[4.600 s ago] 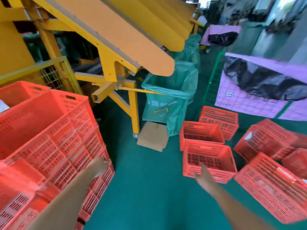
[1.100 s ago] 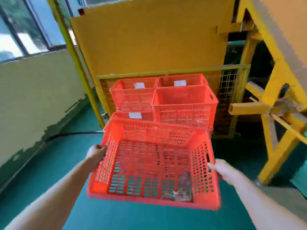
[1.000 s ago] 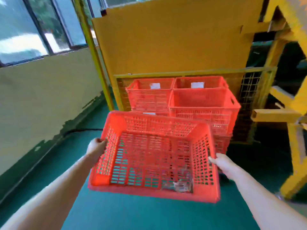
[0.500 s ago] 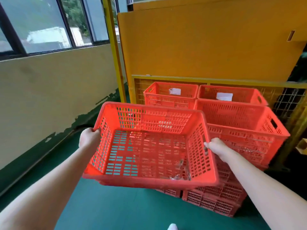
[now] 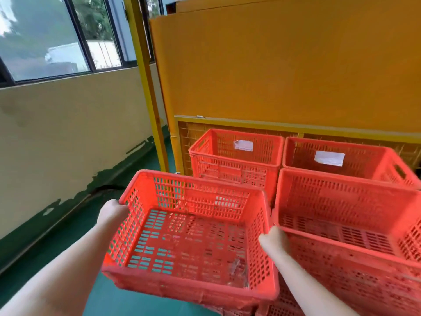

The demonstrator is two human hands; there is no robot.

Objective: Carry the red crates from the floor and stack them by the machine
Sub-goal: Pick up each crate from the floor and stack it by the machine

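I hold an empty red slatted crate in front of me by its two short sides. My left hand grips the left rim and my right hand grips the right rim. The crate hangs low, above a shorter stack whose top shows just under its front edge. Right beside it stands a taller stack of red crates, and my right hand is squeezed between the two. Behind stand two more red crate stacks against the yellow machine, each with a white label.
A yellow mesh guard runs behind the stacks. A yellow post rises at the left of the machine. A cream wall with windows borders the green floor on the left.
I have stepped closer to the stacks and the held crate has come down and forward, ending beside the tall right-hand stack. Both hands keep their hold on the rims.
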